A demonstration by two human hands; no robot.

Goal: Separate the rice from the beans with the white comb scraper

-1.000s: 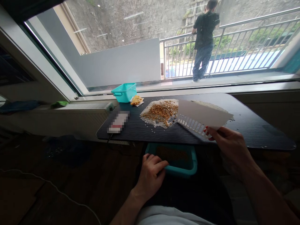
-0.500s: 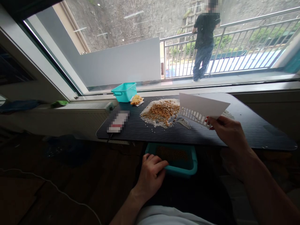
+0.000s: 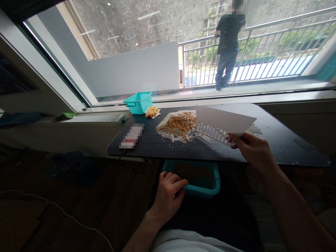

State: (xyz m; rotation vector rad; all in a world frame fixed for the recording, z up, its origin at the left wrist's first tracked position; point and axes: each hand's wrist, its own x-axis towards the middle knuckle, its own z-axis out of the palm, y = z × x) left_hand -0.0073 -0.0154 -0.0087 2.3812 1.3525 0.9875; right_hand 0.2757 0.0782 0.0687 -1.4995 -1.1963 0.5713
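My right hand is closed on a white card with a slotted comb edge, held tilted over the dark table. Its toothed edge sits just right of a pile of white rice topped with yellow beans. More rice lies behind the card at the right. My left hand grips the rim of a teal bin held below the table's front edge; yellow beans lie inside it.
A second teal bin stands at the table's back left beside a small yellow packet. A white flat box lies at the left. A person stands at the balcony railing outside the window. A radiator is left.
My right hand has lifted the slotted card and moved it left toward the bean pile, uncovering rice at the right. The left hand and lower bin have stayed put.
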